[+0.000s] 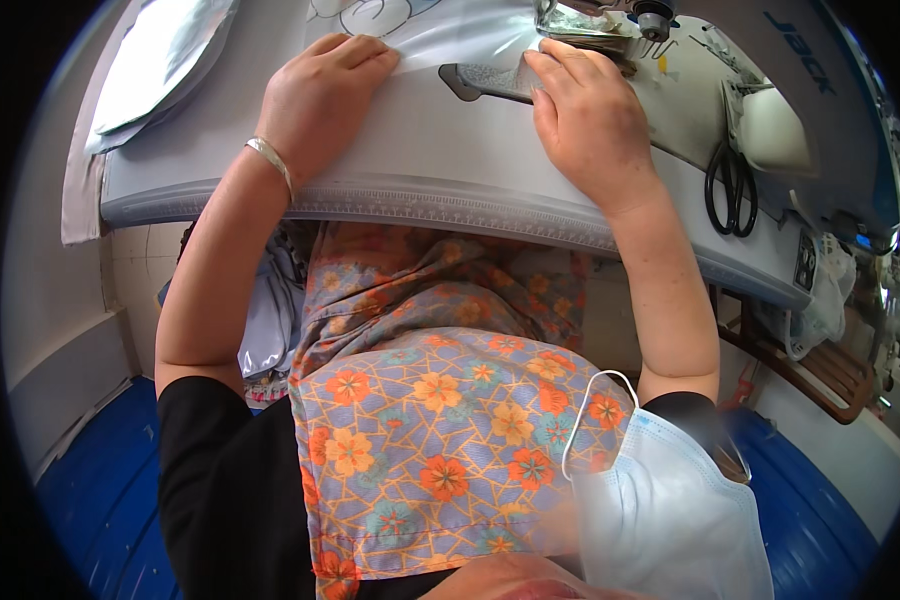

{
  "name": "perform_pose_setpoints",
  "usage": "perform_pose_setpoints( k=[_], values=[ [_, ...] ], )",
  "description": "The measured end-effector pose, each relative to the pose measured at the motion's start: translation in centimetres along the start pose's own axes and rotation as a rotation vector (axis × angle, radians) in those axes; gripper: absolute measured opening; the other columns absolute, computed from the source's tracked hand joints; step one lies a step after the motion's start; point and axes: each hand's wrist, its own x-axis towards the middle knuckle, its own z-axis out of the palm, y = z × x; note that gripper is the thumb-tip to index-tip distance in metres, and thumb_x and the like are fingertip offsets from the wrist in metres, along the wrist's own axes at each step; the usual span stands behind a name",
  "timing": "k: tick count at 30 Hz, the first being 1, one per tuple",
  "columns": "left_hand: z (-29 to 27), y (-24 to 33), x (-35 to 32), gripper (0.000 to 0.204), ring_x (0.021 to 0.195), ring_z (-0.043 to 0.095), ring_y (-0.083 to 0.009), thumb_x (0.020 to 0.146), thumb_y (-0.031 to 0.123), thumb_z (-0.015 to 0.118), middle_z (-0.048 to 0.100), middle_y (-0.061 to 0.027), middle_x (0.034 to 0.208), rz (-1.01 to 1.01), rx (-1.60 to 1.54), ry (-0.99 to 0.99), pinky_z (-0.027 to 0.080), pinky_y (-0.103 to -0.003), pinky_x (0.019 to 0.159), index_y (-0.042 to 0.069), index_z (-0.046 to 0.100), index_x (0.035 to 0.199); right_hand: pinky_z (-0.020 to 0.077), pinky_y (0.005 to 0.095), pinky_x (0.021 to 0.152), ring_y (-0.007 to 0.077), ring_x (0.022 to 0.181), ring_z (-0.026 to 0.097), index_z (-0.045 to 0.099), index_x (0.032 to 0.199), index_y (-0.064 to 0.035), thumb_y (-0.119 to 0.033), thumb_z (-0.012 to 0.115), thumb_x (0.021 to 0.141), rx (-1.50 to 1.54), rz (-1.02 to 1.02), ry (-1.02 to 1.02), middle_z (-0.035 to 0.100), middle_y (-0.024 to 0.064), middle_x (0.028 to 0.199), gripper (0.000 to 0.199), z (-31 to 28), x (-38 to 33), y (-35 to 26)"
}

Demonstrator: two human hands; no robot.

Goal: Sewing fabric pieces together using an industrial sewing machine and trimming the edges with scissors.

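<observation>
Glossy white material (pixel 450 40) with a printed cartoon figure (pixel 375 14) lies at the top of the table. My left hand (pixel 320 100), a silver bangle on its wrist, rests at its near edge with fingers bent and pressed together; light creases run off from the fingertips, and the thumb is hidden. My right hand (pixel 592 115) lies palm down under the sewing machine's head (pixel 655 20), fingers stretched forward and thumb apart. It partly covers a flat grey piece with a dark edge (pixel 462 82), whose kind I cannot make out.
Black-handled scissors (pixel 732 190) lie on the right beside the machine body (pixel 835 110). A ruler strip (pixel 450 205) runs along the table's front edge. Pale sheets (pixel 165 60) are stacked at far left. A clear plastic bag (pixel 820 300) hangs at right. A face mask (pixel 670 510) dangles below.
</observation>
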Motion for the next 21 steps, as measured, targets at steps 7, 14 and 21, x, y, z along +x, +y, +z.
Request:
perform_pose_setpoints(
  k=[7,14,21],
  values=[
    [-0.5,0.2,-0.5,0.025,0.106,0.066,-0.0200,0.083,0.011,0.061,0.070,0.0007,0.109,0.183,0.053,0.121,0.054,-0.033,0.093,0.012,0.071,0.106,0.0501,0.0385,0.099,0.0265,0.112,0.061,0.068,0.119,-0.0079,-0.011,0.066,0.088,-0.028,-0.011,-0.043,0.066,0.0073,0.122,0.031,-0.8,0.4,-0.6],
    [-0.8,2.8,-1.7,0.026,0.101,0.068,-0.0191,0.079,0.012,0.064,0.069,0.0008,0.105,0.175,-0.023,0.134,0.058,-0.032,0.080,0.011,0.070,0.104,0.0504,0.0394,0.099,0.0275,0.113,0.062,0.067,0.118,-0.0072,-0.011,0.067,0.088,0.017,0.021,-0.005,0.067,0.0090,0.120,0.030,0.0,-0.1,0.1],
    [-1.2,6.3,-1.6,0.022,0.088,0.064,-0.0145,0.075,0.011,0.064,0.061,0.0027,0.092,0.227,-0.086,0.174,0.056,-0.029,0.069,0.010,0.068,0.097,0.0528,0.0388,0.095,0.0292,0.107,0.065,0.068,0.115,-0.0069,-0.006,0.066,0.086,0.088,0.040,0.067,0.069,0.0096,0.116,0.029,-0.1,0.1,0.3]
  ],
)
